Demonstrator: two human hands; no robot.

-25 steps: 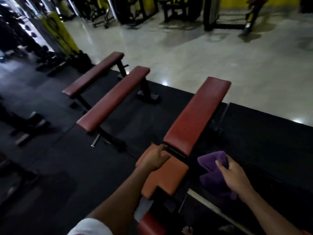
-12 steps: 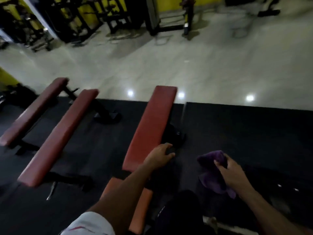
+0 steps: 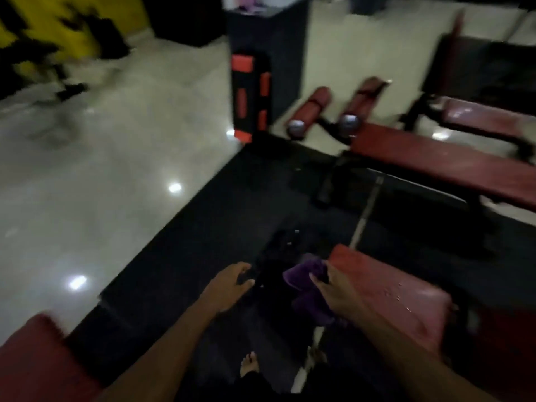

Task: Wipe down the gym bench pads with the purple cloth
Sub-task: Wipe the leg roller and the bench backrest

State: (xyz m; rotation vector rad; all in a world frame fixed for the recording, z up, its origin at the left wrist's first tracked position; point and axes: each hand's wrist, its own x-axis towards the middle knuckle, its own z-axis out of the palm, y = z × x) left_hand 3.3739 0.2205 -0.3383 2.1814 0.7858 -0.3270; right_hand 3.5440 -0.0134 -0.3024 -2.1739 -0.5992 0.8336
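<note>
My right hand (image 3: 338, 291) grips the purple cloth (image 3: 304, 278), which hangs bunched just left of a red bench pad (image 3: 388, 294) at the lower right. My left hand (image 3: 229, 287) floats over the dark rubber mat (image 3: 179, 271) with loosely spread fingers and holds nothing. A second red pad (image 3: 32, 358) shows at the bottom left corner. A long red bench (image 3: 441, 161) runs across the right, with another red pad (image 3: 487, 117) behind it. The frame is blurred by motion.
Two red roller pads (image 3: 313, 105) with metal end caps lie at the long bench's far end. A black and red upright pad (image 3: 251, 94) leans on a dark pillar. Glossy pale tile floor (image 3: 101, 169) fills the left. A bare foot (image 3: 249, 365) stands on the mat.
The view has swung to the right, away from the row of benches. My left hand has come off the bench pad and now hangs free. My right hand keeps hold of the cloth.
</note>
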